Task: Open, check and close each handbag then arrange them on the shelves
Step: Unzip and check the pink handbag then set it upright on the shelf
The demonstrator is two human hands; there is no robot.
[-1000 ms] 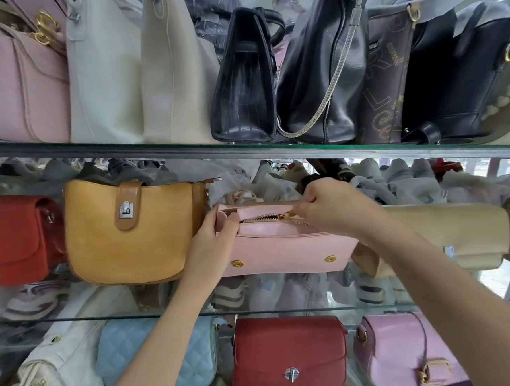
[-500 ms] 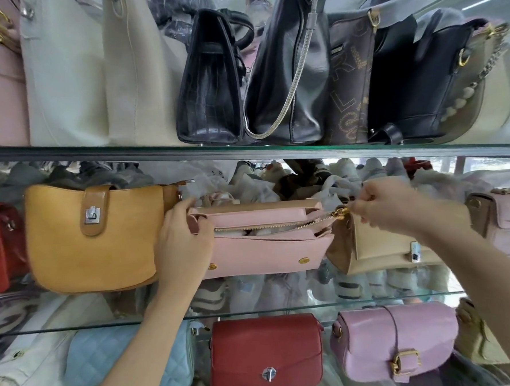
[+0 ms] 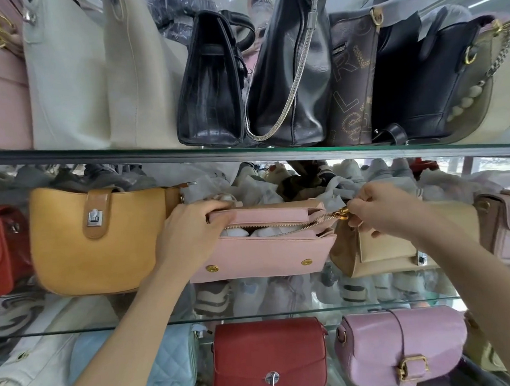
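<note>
Head view shows the pink handbag [image 3: 263, 252] on the middle glass shelf [image 3: 285, 313], between the mustard bag [image 3: 98, 241] and the tan bag [image 3: 382, 250], its top zip drawn open with white stuffing showing inside. The left hand [image 3: 187, 235] curls over the bag's left top edge and grips it; the right hand [image 3: 380, 212] pinches the gold zipper pull [image 3: 341, 214] at the bag's right end. The risk, as I judge it, is that a hard tug on the pull drags the bag sideways into the tan bag touching it, or off the shelf's front edge, if the left hand's grip slackens. The stuffing could also snag in the zip teeth on closing.
</note>
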